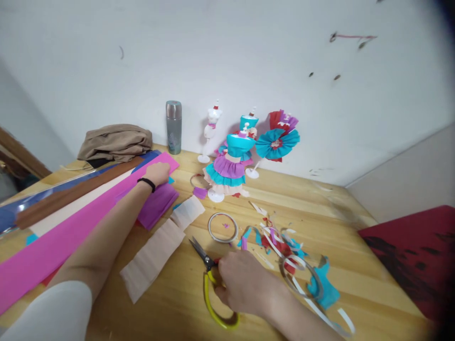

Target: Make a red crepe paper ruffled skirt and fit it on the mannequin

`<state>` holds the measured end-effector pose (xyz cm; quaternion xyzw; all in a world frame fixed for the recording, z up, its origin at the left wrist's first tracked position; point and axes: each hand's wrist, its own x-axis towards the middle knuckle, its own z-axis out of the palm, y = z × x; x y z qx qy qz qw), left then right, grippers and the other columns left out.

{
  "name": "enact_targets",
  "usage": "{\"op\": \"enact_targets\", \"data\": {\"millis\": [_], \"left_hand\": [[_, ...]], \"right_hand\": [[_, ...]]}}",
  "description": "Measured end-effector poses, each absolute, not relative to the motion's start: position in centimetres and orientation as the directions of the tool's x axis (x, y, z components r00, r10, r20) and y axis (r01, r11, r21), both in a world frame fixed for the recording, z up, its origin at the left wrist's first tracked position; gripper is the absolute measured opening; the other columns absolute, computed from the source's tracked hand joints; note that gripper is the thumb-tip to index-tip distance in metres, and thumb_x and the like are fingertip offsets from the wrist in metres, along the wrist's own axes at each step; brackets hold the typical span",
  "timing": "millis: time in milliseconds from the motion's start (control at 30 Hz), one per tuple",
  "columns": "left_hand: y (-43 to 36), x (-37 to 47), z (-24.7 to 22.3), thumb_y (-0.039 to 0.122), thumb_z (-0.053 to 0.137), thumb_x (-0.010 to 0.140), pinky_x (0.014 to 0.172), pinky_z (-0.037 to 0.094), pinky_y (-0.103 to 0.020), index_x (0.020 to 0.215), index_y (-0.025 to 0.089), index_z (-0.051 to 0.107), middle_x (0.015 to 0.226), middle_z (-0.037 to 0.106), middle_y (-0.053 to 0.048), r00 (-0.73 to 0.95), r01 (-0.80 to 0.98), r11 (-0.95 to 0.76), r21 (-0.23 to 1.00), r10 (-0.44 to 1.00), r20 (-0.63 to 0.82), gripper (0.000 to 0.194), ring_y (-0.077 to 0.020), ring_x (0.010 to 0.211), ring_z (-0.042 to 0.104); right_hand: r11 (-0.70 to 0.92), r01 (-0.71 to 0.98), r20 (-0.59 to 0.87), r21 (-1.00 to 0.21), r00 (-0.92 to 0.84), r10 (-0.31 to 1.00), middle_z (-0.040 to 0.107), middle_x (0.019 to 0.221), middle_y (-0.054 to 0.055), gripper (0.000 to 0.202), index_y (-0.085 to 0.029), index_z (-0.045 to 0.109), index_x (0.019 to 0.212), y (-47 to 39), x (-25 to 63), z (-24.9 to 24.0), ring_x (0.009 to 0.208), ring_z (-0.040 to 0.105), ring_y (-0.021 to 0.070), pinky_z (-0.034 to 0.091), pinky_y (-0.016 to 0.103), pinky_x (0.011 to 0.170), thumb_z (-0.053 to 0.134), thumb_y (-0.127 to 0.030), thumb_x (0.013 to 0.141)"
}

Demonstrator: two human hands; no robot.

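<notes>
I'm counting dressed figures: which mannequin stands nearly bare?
The leftmost mannequin, mostly white with a narrow pinkish band at its waist; the front one, back one and right one all carry turquoise.

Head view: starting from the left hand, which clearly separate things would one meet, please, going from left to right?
Left hand, yellow-handled scissors, big teal flower, large teal scrap, red surface.

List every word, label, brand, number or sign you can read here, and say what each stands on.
No readable text anywhere.
Metal bottle: faint marking low on its side, too blurred to tell lettering from pattern.
Red surface at right: dark marks, none legible.
Scissors: no lettering I can make out.
</notes>
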<state>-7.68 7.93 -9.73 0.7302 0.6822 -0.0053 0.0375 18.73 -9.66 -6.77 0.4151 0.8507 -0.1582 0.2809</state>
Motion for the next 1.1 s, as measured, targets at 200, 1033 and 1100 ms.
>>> {"op": "enact_targets", "data": {"millis": [200, 1033, 1100], "left_hand": [[7.5, -7.3, -8.1, 0.019, 0.068, 0.070, 0.057, 0.031, -0.028, 0.057, 0.017, 0.057, 0.060, 0.062, -0.006, 0.185, 0.974, -0.172, 0.148, 0.980, -0.078, 0.017, -0.0186, 0.063, 0.055], [5.0, -0.1, -9.4, 0.012, 0.064, 0.064, 0.057, 0.032, -0.026, 0.054, 0.016, 0.055, 0.057, 0.054, 0.001, 0.572, 0.757, -0.464, 0.460, 0.811, -0.122, 0.013, -0.0129, 0.059, 0.048], [4.5, -0.2, -7.9, 0.016, 0.063, 0.067, 0.056, 0.033, -0.024, 0.057, 0.016, 0.055, 0.056, 0.052, 0.003, 0.627, 0.698, -0.500, 0.513, 0.772, -0.100, 0.013, -0.0109, 0.058, 0.046]], "right_hand": [[0.590, 0.806, -0.605, -0.036, -0.488, 0.630, 0.079, 0.090, 0.020, 0.032, -0.011, 0.082, 0.097, -9.7, 18.9, -6.8, 0.092, 0.076, 0.0361, 0.053, 0.035, 0.070, 0.056, -0.025, 0.085], [0.586, 0.807, -0.506, -0.066, -0.533, 0.678, 0.078, 0.083, 0.018, 0.043, -0.013, 0.079, 0.081, -9.5, 19.6, -7.4, 0.084, 0.075, 0.0331, 0.046, 0.034, 0.066, 0.056, -0.047, 0.094], [0.536, 0.844, -0.424, -0.034, -0.497, 0.757, 0.077, 0.081, 0.018, 0.050, -0.013, 0.077, 0.080, -9.1, 19.8, -7.0, 0.080, 0.075, 0.0327, 0.044, 0.034, 0.064, 0.048, -0.050, 0.098]]}}
